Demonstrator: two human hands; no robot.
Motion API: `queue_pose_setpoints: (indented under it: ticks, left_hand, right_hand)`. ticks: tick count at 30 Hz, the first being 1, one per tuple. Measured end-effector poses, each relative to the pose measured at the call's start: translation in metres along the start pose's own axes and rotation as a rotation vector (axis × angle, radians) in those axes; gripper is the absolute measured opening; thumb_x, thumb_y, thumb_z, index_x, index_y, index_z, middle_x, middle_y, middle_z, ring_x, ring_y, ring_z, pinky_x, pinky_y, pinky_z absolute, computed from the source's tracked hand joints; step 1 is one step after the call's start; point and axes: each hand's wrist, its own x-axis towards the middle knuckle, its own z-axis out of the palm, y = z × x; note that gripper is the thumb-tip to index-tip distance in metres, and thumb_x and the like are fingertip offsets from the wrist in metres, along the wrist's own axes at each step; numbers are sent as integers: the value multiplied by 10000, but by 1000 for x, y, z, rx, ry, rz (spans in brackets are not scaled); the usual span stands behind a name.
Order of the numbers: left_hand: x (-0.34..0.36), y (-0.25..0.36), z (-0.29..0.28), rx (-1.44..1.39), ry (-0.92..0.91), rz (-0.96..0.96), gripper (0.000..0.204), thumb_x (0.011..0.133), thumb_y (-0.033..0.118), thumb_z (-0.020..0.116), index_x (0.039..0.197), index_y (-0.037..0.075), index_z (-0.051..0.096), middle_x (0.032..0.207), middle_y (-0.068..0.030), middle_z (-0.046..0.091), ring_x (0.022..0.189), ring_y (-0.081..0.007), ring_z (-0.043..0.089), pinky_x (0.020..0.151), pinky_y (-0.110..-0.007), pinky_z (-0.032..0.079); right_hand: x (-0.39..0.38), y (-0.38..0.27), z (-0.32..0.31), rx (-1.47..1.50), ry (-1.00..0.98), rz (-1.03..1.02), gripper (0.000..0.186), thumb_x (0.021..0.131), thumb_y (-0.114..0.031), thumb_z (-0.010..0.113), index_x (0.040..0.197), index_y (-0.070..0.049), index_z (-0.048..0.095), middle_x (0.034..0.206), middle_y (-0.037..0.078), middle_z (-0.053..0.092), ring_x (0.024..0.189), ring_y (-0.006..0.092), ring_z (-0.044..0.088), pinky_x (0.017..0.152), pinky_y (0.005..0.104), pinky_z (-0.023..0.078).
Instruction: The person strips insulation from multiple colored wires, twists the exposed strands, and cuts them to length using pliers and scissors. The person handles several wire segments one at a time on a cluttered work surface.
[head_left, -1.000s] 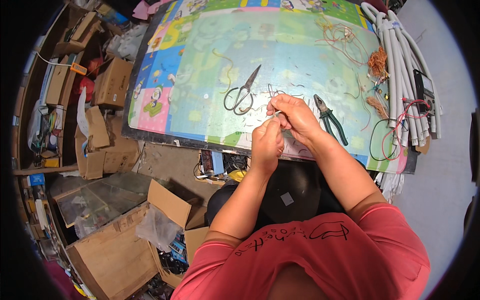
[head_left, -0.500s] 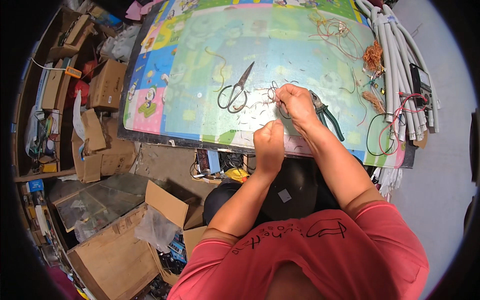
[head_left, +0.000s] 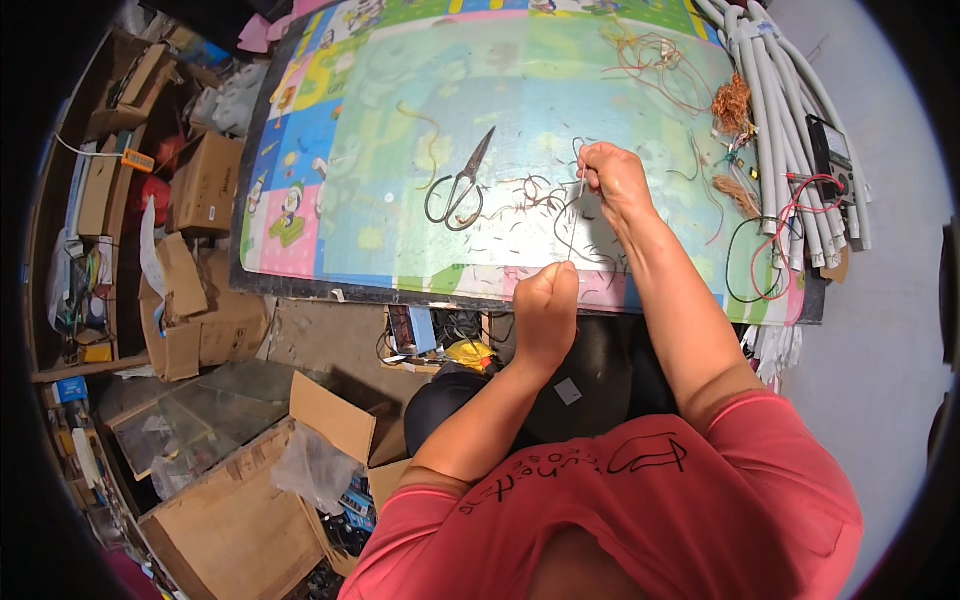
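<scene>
A thin wire (head_left: 571,250) runs between my two closed hands, over the near part of the table. My left hand (head_left: 546,308) is closed on its near end, just in front of the table edge. My right hand (head_left: 615,177) pinches it farther up, and a thin dark loop shows beside the fingertips. Black-handled scissors (head_left: 460,190) lie left of my hands with their blades partly apart. Short dark wire scraps (head_left: 530,205) are scattered between the scissors and my right hand. The green-handled pliers seen earlier are hidden now, by my right hand or forearm as far as I can tell.
The table (head_left: 400,240) has a colourful cartoon cover. Tangled wires (head_left: 655,60), a copper-coloured bundle (head_left: 731,102) and a meter (head_left: 828,150) with red and black leads lie at right, beside grey tubes (head_left: 775,110). Cardboard boxes (head_left: 205,185) fill the left side.
My hands have moved apart, the right one away from me and the left slightly nearer, with the wire drawn out between them. More dark scraps show on the table; the pliers have gone from view.
</scene>
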Motion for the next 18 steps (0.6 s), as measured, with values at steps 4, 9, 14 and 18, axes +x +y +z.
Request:
queue_pose_setpoints:
  ticks: [4,9,14,18]
  left_hand:
    - [-8,7,0,66,-24,2,372,946,172,449,587,75,425,490,34,393,433,-56,336,414,-247,283]
    - [-15,13,-3,128,-50,48,380,946,163,445,581,63,410,494,30,380,443,-61,333,425,-257,280]
    - [-29,13,-14,103,-211,176,384,950,167,446,590,47,389,511,7,354,488,-58,330,447,-272,285]
    - [-13,23,-39,-308,-226,-53,395,947,188,440,576,89,350,510,26,320,439,-85,280,432,-271,238]
  right_hand:
    - [7,-2,-10,6,38,9,147,807,-62,577,666,-24,588,623,40,557,523,95,431,503,244,318]
    - [15,-2,-16,7,172,-8,174,843,-90,563,679,-34,572,630,37,551,522,95,438,498,238,327]
    - [39,-28,-52,62,156,-46,163,903,-132,531,775,-36,566,677,34,554,528,77,439,476,221,326]
    - [16,-25,-31,-40,-11,51,180,908,-178,562,777,-55,568,686,11,554,530,48,431,476,204,323]
